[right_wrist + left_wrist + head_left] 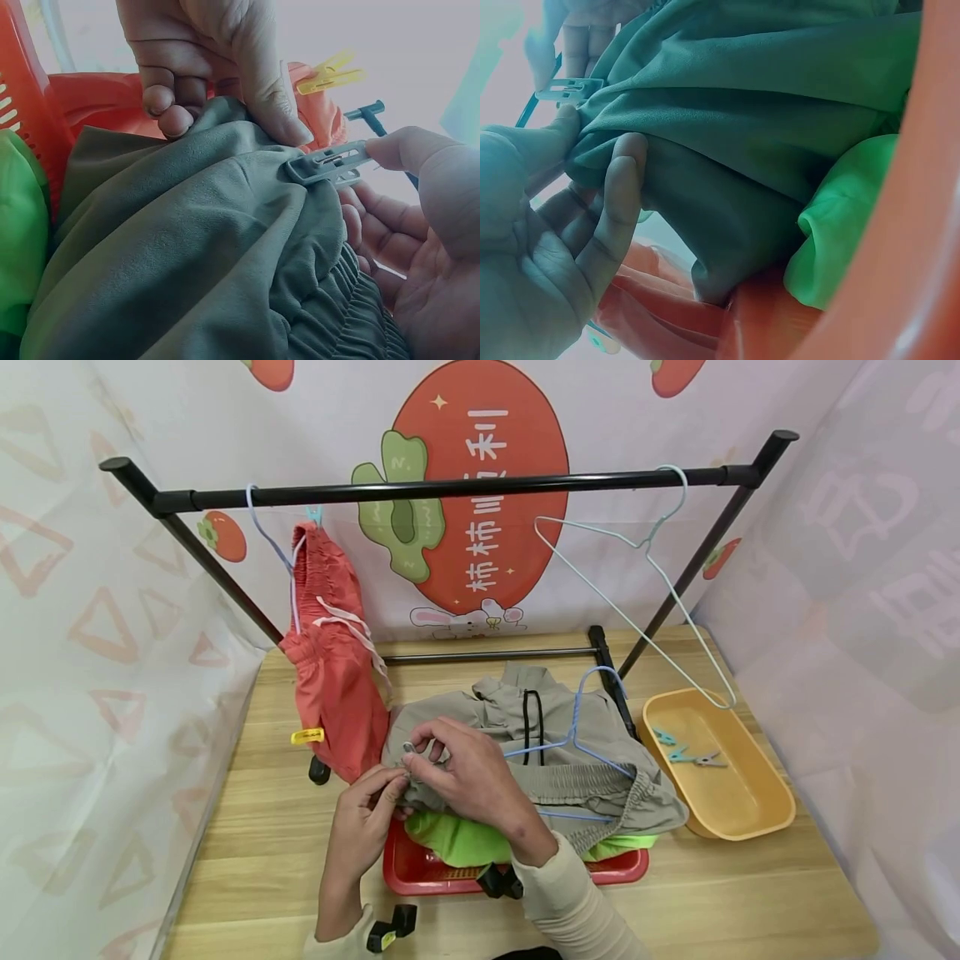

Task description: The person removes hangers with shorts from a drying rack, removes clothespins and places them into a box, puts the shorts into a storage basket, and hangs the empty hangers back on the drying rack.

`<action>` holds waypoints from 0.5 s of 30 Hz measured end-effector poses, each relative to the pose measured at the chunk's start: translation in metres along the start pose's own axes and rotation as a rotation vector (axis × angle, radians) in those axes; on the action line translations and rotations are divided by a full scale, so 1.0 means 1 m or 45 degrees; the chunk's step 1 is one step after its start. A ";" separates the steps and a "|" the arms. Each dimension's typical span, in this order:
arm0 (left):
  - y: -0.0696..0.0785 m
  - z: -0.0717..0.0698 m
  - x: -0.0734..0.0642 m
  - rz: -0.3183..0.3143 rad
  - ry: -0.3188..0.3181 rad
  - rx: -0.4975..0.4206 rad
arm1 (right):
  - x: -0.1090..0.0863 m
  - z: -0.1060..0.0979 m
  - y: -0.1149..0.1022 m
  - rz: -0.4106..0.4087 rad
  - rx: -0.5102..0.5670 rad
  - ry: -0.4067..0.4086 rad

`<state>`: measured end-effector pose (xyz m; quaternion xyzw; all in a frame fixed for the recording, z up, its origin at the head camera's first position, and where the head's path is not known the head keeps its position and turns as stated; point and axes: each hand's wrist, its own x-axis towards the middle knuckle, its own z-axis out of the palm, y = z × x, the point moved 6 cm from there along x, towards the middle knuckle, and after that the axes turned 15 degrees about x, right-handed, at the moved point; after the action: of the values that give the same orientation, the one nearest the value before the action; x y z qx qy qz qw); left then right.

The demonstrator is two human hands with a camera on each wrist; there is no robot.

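Grey pants (465,714) with a black drawstring and an elastic waistband lie over the red basket, a blue hanger (576,727) set into the waist. My left hand (358,827) pinches a fold of their fabric between thumb and fingers at the left end. Just beside it, my right hand (480,777) pinches a grey clothespin (326,165) between thumb and fingers. In the right wrist view the clothespin's jaws lie at the fabric near the gathered waistband (337,307). The left thumb almost meets the clothespin in that view.
Red shorts (330,685) hang at the left of the black rack bar (450,490), with a yellow clothespin (307,736) low on them. A pale hanger (600,597) hangs right. Bright green cloth (468,842) lies in the red basket (442,887). A yellow basin (742,802) holds several clothespins.
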<state>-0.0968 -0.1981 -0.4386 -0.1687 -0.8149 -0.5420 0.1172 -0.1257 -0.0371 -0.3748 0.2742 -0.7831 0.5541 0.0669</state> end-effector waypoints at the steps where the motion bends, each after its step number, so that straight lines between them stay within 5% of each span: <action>1: 0.000 0.000 0.000 0.001 0.000 -0.002 | 0.000 0.000 0.000 -0.007 0.002 0.010; 15: -0.002 0.001 -0.001 -0.017 0.003 -0.002 | 0.000 -0.003 -0.001 -0.007 0.156 0.059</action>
<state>-0.0967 -0.1981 -0.4405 -0.1625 -0.8154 -0.5438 0.1144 -0.1257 -0.0346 -0.3726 0.2672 -0.7452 0.6070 0.0695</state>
